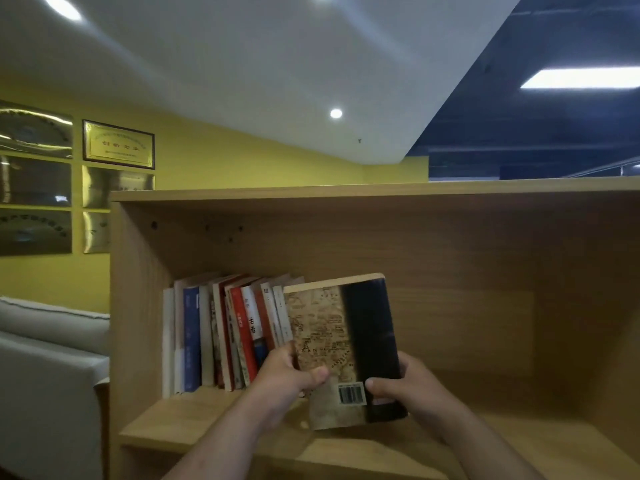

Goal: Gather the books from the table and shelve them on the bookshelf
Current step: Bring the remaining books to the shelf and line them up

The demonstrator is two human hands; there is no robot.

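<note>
- The bookshelf [450, 271] fills the view beyond your fingers; its open compartment is bare wood to the right of them, so there is room to work.
- The shelved books [221, 337] stand in a slightly leaning row just to the left of your left fingers, spines out, the nearest ones touching or almost touching the book you hold.
- The map-covered book [346, 341] is upright between your two sets of fingers, back cover toward you, its lower edge apparently just above the shelf board. You are in the shelving step, I judge, with this book about to join the row.
- Your next move calls for turning the spine outward, setting the lower edge on the board and sliding the book left against the row without tipping the leaners.
- Your left hand [287, 375] reaches in from lower left, your right hand [415, 386] from lower right, both forearms angled up toward the shelf.
- Your left fingers [318, 373] pinch the book's left edge, thumb across the cover; your right fingers [375, 383] clamp its lower right corner, thumb lying beside the barcode [351, 393].
</note>
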